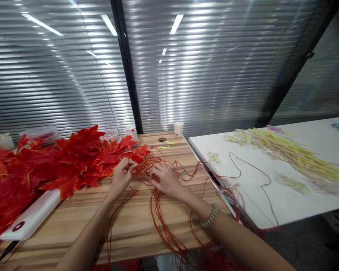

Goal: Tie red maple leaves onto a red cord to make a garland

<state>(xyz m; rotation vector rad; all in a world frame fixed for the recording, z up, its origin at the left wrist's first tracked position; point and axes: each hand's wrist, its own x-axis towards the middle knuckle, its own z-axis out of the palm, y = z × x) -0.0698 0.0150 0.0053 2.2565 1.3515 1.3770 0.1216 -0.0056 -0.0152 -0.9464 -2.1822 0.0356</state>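
A tangle of thin red cord [147, 165] lies on the wooden table between my hands. My left hand [123, 171] is closed in a pinch on a strand at the tangle's left side. On the other side, my right hand [163, 177] has its fingers curled round the cord, with the fingertips partly hidden. A bundle of long loops hangs from below my right hand over the table's front edge. More strands trail right across the gap onto the white table. Red artificial maple leaves [81, 158] are heaped left of my left hand.
A white device [34, 216] with a black cable lies at the left. Paper cups [178, 128] stand at the back, near a dark round disc [162, 139]. Yellow strips [288, 150] cover part of the white table [248, 203]. Blinds [214, 67] rise behind.
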